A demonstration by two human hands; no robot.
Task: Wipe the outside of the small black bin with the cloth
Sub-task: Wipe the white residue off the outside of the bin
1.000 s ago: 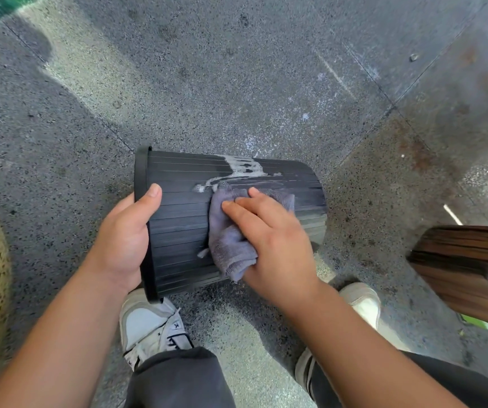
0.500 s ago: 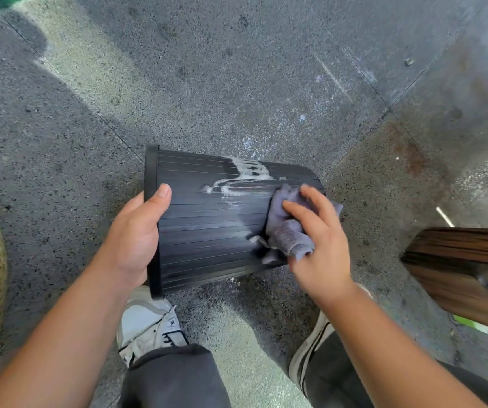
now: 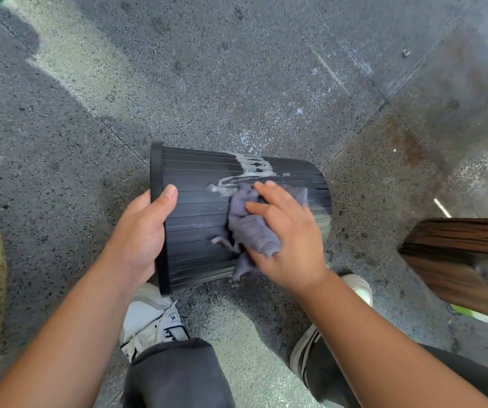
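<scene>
Wiping incomplete: right hand [image 3: 290,240] presses the grey cloth [image 3: 251,228] on the black bin [image 3: 195,219] mid-frame, left hand [image 3: 141,234] grasping its rim, white residue [image 3: 248,169] remaining above.

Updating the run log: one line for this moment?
phase: wiping | left hand: grips bin rim | right hand: presses cloth on ribbed side | white residue: remains
</scene>
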